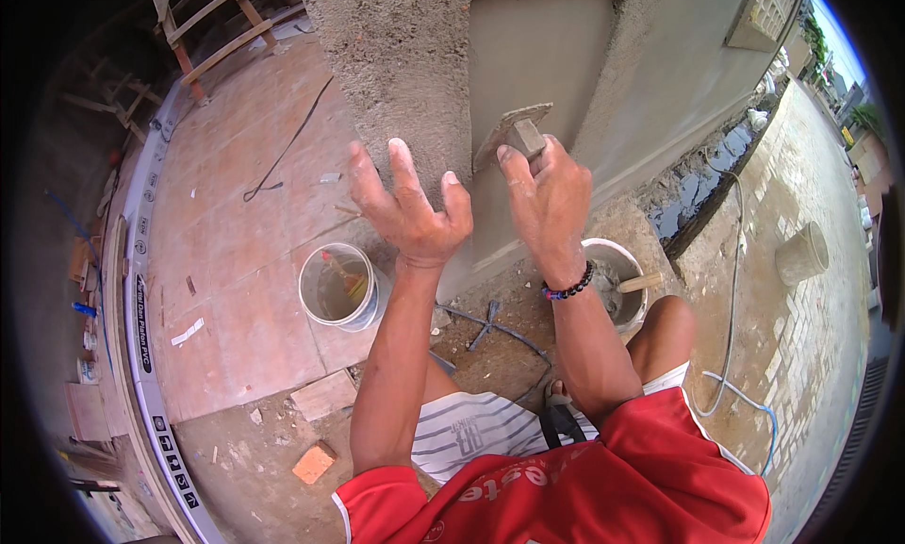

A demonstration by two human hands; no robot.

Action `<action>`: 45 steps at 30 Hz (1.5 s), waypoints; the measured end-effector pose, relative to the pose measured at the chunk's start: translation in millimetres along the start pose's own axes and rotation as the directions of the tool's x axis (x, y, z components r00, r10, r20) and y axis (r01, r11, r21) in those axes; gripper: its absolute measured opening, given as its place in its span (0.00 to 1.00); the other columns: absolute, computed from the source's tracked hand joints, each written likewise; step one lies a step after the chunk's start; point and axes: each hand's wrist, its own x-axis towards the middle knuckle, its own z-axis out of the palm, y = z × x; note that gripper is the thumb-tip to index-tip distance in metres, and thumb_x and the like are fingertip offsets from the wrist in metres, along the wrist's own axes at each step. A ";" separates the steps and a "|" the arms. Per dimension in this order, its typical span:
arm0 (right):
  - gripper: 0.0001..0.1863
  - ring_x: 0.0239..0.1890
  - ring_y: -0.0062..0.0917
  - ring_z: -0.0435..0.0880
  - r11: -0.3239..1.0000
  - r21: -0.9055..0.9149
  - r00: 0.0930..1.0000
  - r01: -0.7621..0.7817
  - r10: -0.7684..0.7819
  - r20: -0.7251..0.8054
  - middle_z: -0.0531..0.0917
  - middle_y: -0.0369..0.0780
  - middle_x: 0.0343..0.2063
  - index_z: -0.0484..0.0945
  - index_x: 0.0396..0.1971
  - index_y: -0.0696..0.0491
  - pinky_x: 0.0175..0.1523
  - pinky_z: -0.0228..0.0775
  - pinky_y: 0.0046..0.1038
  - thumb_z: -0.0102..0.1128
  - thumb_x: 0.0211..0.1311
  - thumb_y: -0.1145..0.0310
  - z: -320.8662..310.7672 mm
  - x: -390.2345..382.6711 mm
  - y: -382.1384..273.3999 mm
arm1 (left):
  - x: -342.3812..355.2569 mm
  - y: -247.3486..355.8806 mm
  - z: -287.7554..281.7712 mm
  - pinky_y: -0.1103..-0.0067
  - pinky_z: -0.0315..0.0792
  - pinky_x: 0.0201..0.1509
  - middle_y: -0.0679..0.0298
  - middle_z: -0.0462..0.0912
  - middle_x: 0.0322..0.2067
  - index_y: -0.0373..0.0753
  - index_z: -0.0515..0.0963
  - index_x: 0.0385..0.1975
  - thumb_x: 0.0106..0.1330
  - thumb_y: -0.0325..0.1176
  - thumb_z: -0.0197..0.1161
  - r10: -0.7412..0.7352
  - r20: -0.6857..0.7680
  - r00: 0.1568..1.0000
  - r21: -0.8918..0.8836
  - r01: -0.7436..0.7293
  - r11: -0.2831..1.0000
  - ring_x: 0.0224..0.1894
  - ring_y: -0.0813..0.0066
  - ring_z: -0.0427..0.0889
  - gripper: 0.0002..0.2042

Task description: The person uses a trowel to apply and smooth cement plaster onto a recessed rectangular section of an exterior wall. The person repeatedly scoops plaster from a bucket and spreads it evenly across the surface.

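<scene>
My right hand (551, 190) grips the grey block handle of a flat plastering float (500, 127), held against or just in front of a smooth recessed wall panel (533, 49). My left hand (410, 200) has its fingers apart and empty beside the rough cement column (386, 54); whether the fingertips touch it I cannot tell. Below my left hand stands a white bucket (311, 299) with a brush (353, 282) in it. Right of my right wrist is another bucket (633, 255) with grey mix and a wooden handle (641, 282) sticking out, partly hidden by my arm.
Pinkish tiled floor (207, 337) lies left, with long boards (123, 327) along its edge and wooden frames (222, 21) at the back. An open trench (693, 200) runs along the wall at right, beside a grey container (801, 252). Hoses (740, 223) and a brick piece (313, 461) lie on the ground.
</scene>
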 end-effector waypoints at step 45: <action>0.17 0.24 0.45 0.81 0.911 0.087 0.909 -0.404 0.389 0.148 0.80 0.53 0.21 0.79 0.36 0.63 0.32 0.71 0.36 0.65 0.52 0.65 107.9 -152.5 229.7 | -4.4 -3.9 0.1 0.49 0.44 0.66 0.32 0.43 0.63 0.29 0.49 0.68 0.58 0.37 0.59 -0.003 0.059 0.998 0.104 -0.003 0.995 0.67 0.36 0.45 0.39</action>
